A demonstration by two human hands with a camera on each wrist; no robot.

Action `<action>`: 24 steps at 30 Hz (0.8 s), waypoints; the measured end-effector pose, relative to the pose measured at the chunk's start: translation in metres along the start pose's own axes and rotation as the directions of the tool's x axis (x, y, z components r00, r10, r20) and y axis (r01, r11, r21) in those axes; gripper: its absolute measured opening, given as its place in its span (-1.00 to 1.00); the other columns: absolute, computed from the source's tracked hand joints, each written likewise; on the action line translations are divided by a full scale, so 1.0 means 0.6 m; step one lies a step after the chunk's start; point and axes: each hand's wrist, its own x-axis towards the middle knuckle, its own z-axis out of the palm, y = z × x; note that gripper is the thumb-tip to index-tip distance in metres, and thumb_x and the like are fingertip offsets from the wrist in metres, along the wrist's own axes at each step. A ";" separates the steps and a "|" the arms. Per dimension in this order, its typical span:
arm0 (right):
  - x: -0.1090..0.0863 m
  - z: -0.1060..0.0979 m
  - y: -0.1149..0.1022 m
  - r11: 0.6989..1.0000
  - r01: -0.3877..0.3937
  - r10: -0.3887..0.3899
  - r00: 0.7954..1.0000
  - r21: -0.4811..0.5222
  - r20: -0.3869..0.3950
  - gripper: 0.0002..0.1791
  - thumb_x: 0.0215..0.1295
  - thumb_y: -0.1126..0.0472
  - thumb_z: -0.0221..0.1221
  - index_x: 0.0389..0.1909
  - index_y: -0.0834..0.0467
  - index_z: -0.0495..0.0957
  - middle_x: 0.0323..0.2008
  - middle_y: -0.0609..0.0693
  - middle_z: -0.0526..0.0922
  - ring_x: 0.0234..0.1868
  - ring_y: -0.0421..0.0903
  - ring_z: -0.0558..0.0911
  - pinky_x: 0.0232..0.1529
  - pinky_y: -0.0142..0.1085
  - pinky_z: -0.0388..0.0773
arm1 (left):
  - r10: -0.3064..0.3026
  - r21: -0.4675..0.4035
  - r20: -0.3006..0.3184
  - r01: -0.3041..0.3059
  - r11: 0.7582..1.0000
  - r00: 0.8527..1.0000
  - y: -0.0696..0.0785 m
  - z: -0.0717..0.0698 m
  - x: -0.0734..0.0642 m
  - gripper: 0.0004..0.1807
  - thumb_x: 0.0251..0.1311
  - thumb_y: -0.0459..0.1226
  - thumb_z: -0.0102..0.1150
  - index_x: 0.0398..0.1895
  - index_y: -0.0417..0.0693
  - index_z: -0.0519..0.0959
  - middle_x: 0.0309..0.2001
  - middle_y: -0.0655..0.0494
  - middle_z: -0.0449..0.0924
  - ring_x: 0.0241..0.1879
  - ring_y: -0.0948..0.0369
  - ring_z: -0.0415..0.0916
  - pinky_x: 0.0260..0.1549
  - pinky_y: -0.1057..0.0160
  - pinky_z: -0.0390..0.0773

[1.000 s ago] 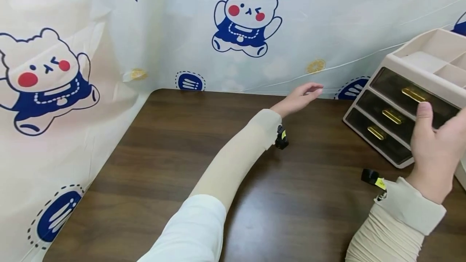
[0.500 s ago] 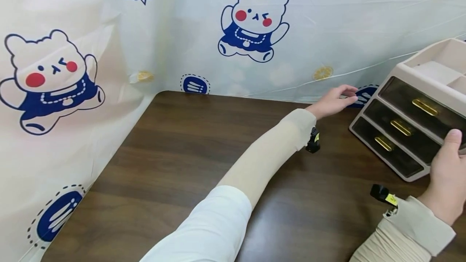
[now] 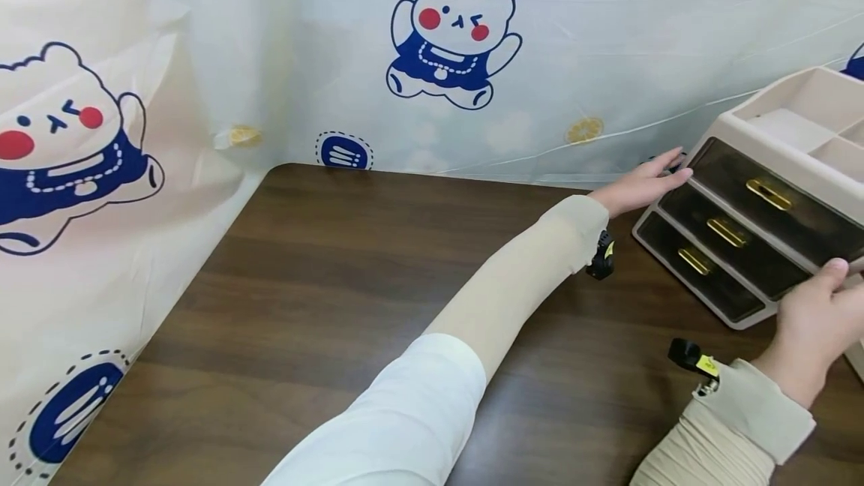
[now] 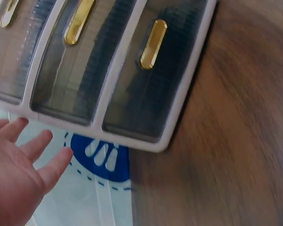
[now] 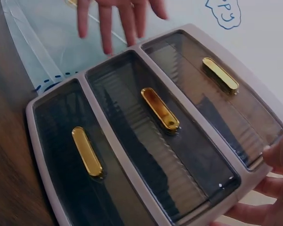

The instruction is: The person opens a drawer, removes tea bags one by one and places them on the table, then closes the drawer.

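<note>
Head view, drawer unit [image 3: 796, 208] facing lower left; drawers [image 3: 756, 255] running lengthwise down-right

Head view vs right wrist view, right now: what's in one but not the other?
Only head: the drawer unit's open top compartments, the bear prints, and both sleeves.

Only right wrist: readable "ppy" lettering in a speech bubble, and the right hand's fingers below the thumb, at the unit's side.

Both: the drawer unit with three dark drawers and gold handles, the left hand, the right hand, the wood tabletop and the printed cloth.
</note>
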 end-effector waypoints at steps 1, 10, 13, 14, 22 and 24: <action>-0.001 0.003 -0.001 1.000 0.008 -0.008 1.000 0.000 -0.014 -0.46 0.58 0.09 -0.29 0.52 0.05 0.06 0.52 -0.06 0.15 0.44 -0.40 0.10 0.39 -0.62 -0.06 | -0.004 -0.008 0.010 0.004 1.000 1.000 0.003 0.001 0.002 -0.36 0.54 -0.06 -0.16 0.59 0.30 -0.08 0.54 0.47 0.01 0.50 0.49 0.01 0.32 0.50 0.18; -0.005 0.016 -0.005 0.999 0.028 -0.032 0.993 -0.039 -0.111 -0.52 0.59 0.10 -0.25 0.45 0.08 0.19 0.44 0.01 0.28 0.41 -0.36 0.18 0.40 -0.60 -0.01 | -0.019 -0.054 -0.003 0.019 0.998 1.000 0.016 0.005 0.008 -0.37 0.54 -0.11 -0.14 0.58 0.28 -0.03 0.54 0.50 -0.03 0.48 0.56 -0.03 0.32 0.53 0.15; -0.004 0.013 -0.002 0.999 0.011 -0.016 0.994 -0.052 -0.105 -0.52 0.59 0.08 -0.26 0.44 0.08 0.21 0.43 0.01 0.29 0.41 -0.35 0.18 0.42 -0.58 0.00 | -0.019 -0.051 0.012 0.020 0.999 1.000 0.014 0.008 0.002 -0.35 0.53 -0.12 -0.12 0.59 0.28 -0.07 0.56 0.47 -0.08 0.49 0.54 -0.06 0.33 0.51 0.15; -0.004 0.012 -0.002 0.998 0.006 -0.012 0.995 -0.055 -0.101 -0.51 0.59 0.08 -0.26 0.43 0.09 0.21 0.44 0.01 0.29 0.42 -0.35 0.18 0.42 -0.57 -0.01 | -0.015 -0.040 0.012 0.016 0.999 1.000 0.012 0.009 0.000 -0.34 0.53 -0.12 -0.12 0.59 0.26 -0.07 0.56 0.44 -0.07 0.50 0.51 -0.05 0.32 0.51 0.16; -0.012 0.001 -0.013 0.995 -0.042 0.037 0.998 -0.095 -0.053 -0.51 0.58 0.08 -0.28 0.43 0.09 0.21 0.44 0.00 0.28 0.42 -0.32 0.18 0.43 -0.55 0.00 | 0.091 0.046 0.021 -0.092 0.995 0.996 0.000 -0.001 -0.008 -0.37 0.52 -0.24 -0.11 0.56 0.04 -0.04 0.54 0.18 0.03 0.50 0.44 -0.01 0.28 0.59 0.13; -0.012 0.000 -0.017 0.996 -0.056 0.055 0.998 -0.075 -0.022 -0.50 0.58 0.09 -0.28 0.46 0.05 0.18 0.47 -0.05 0.26 0.41 -0.35 0.18 0.41 -0.56 0.00 | 0.122 0.046 0.007 -0.122 0.991 0.992 -0.003 -0.006 -0.012 -0.38 0.51 -0.26 -0.10 0.54 -0.02 -0.03 0.52 0.11 0.07 0.49 0.37 0.05 0.26 0.59 0.16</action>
